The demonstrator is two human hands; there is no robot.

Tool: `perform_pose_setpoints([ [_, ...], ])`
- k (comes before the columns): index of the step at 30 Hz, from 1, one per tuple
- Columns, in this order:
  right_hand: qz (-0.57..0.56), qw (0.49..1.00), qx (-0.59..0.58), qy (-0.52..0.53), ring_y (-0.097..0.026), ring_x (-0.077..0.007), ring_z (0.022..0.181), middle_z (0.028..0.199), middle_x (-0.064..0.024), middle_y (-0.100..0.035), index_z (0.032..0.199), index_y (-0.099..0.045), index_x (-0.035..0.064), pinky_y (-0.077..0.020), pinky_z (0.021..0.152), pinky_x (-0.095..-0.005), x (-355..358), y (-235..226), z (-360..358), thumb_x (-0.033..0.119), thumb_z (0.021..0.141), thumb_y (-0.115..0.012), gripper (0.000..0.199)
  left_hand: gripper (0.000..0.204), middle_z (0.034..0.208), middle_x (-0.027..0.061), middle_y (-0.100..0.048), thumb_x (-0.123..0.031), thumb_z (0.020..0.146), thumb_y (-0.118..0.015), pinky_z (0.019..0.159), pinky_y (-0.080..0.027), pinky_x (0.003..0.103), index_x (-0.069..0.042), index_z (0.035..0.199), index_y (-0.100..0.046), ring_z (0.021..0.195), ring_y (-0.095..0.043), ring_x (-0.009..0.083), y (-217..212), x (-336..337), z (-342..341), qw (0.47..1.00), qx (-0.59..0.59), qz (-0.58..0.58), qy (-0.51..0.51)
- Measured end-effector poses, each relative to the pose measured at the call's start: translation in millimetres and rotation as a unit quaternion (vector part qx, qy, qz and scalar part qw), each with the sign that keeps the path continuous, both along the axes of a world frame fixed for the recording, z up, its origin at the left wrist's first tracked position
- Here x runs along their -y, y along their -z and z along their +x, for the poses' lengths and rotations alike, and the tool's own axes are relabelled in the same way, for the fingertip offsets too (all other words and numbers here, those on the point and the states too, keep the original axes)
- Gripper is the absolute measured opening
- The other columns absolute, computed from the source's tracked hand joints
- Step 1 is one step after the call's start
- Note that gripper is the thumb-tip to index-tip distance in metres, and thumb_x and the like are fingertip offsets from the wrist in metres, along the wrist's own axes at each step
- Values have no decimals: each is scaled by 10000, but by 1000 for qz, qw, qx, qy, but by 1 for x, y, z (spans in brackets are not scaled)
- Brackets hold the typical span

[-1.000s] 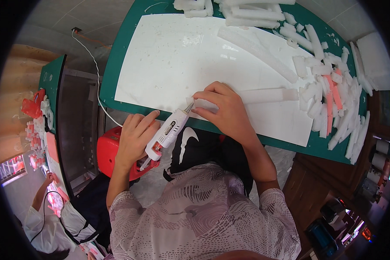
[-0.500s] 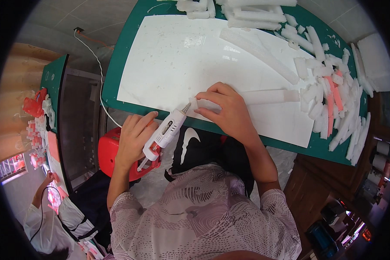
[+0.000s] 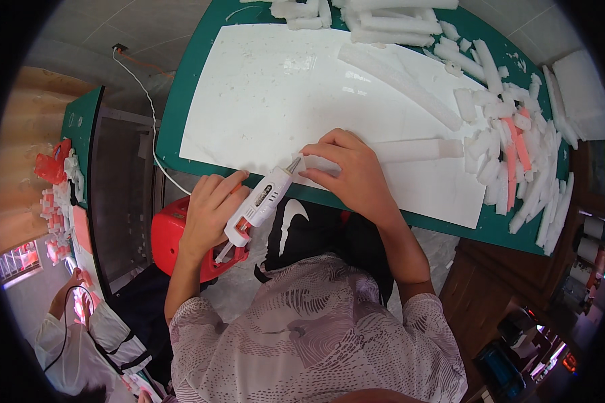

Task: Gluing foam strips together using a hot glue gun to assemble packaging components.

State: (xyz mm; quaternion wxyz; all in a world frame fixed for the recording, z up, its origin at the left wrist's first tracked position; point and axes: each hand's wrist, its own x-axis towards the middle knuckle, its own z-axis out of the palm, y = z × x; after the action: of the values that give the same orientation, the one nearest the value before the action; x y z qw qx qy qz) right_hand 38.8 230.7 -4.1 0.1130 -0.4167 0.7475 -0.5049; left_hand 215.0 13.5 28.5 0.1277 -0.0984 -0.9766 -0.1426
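Observation:
My left hand (image 3: pixel 210 213) is wrapped around a white hot glue gun (image 3: pixel 261 203), whose metal nozzle points up and right over the near edge of the white sheet (image 3: pixel 249 101). A glue stick pokes out of the gun's back end. Between the thumb and fingers of my right hand (image 3: pixel 348 168) is the left end of a white foam strip (image 3: pixel 417 150), partly covered by the fingers. This strip lies along the sheet to the right. The nozzle tip is at the foam's held end; whether they touch I cannot tell.
Another long foam strip (image 3: pixel 400 86) lies slanted on the sheet. Foam offcuts (image 3: pixel 544 161), some pink, crowd the right side of the green table (image 3: pixel 175 127). A white cord (image 3: pixel 148 101) hangs at the left, near a red stool (image 3: pixel 171 235). Another person (image 3: pixel 70 342) sits lower left.
The glue gun's nozzle has shifted slightly up and right, along the foam's end. My right hand keeps its pinch on the strip, nearly still.

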Motion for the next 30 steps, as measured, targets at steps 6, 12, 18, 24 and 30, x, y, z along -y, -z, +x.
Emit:
perform_pose_setpoints([
  [6,0,1000,0,-3,-592,-273,873,915,-79,-598,1004,-719,92,-481,764,-385,-1,2,-1,195,783,-798,255,335,1190,130,-641,-231,705,-689,728,-431,386,-16,957,-638,820,-562,278,-2,1,5,1000,2,4,8],
  [12,2,1000,-11,3,-604,-264,867,911,-80,-612,1009,-727,78,-488,763,-369,1,0,0,176,774,-808,268,270,1176,152,-657,-223,818,-687,761,-501,387,-13,984,-654,882,-642,298,10,9,23,987,-35,141,-66],
  [18,2,1000,-24,6,-617,-254,857,915,-79,-626,1009,-728,59,-496,755,-351,1,-2,0,162,767,-818,278,387,1178,174,-656,-376,966,-603,866,-529,405,1,1026,-660,999,-667,336,16,14,33,974,-1,175,-141],
  [24,4,1000,-24,0,-617,-258,894,932,-84,-629,1010,-724,60,-495,785,-354,0,1,-3,173,785,-804,264,520,1180,203,-647,-488,1010,-514,889,-524,406,13,1060,-648,1026,-664,347,29,17,32,972,-30,208,-107],
  [30,-20,999,-46,-1,-606,-300,919,958,-102,-630,1014,-713,66,-493,833,-387,-2,11,-2,186,804,-785,252,375,1207,194,-625,-292,953,-591,947,-489,403,23,1154,-632,1093,-627,339,35,21,36,971,-7,205,-122],
])
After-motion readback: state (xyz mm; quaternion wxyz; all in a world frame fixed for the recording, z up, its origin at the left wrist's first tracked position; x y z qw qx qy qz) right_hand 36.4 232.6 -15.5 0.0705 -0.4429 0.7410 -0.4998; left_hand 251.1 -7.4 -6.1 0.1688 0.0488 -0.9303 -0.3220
